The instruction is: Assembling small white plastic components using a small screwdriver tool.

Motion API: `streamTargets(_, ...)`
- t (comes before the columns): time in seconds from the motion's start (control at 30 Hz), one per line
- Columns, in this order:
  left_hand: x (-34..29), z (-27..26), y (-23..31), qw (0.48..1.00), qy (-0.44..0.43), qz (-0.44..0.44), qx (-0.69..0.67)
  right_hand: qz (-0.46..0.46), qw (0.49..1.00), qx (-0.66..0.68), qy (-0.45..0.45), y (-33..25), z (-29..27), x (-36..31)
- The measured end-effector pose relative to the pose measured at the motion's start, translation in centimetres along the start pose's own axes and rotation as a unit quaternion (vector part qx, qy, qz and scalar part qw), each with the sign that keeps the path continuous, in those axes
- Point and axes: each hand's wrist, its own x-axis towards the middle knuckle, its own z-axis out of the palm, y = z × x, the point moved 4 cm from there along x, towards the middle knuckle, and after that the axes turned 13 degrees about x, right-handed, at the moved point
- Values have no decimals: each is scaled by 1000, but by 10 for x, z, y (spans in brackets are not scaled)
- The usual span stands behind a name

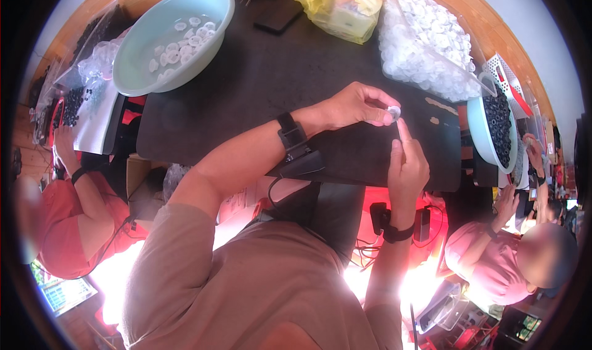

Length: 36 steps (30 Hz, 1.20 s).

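Observation:
Between the thumb and fingers of my left hand (357, 108) is a small round whitish plastic piece (393, 113), held above the right part of the dark table. Just below it, my right hand (408, 162) points its index fingertip up to the piece's lower edge. The thumb of that hand lies close beside the index finger and its other fingers curl in. Whether something tiny is pinched there is hidden. Beyond the hands lies a clear bag (425, 48) heaped with similar white pieces. To the right, a light blue basin (478, 125) contains many small black rings (498, 125).
A larger pale blue basin (132, 69) with some white pieces stands at the far left of the dark table (246, 73). A yellow plastic bag (342, 11) and a dark flat object (277, 18) lie at the back. Co-workers sit at left (77, 220) and right (487, 257).

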Motion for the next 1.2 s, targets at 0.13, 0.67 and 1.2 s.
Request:
streamTargets(0.13,-1,-1,0,1000,0,2,7,-4,1000,-17,-6,0,0,0)
streamTargets(0.67,-1,2,4,980,-59,40,186,109,939,234,-230,23,-25,21)
streamTargets(1.2,-1,8,5,992,-84,80,56,216,839,498,13,32,20,18)
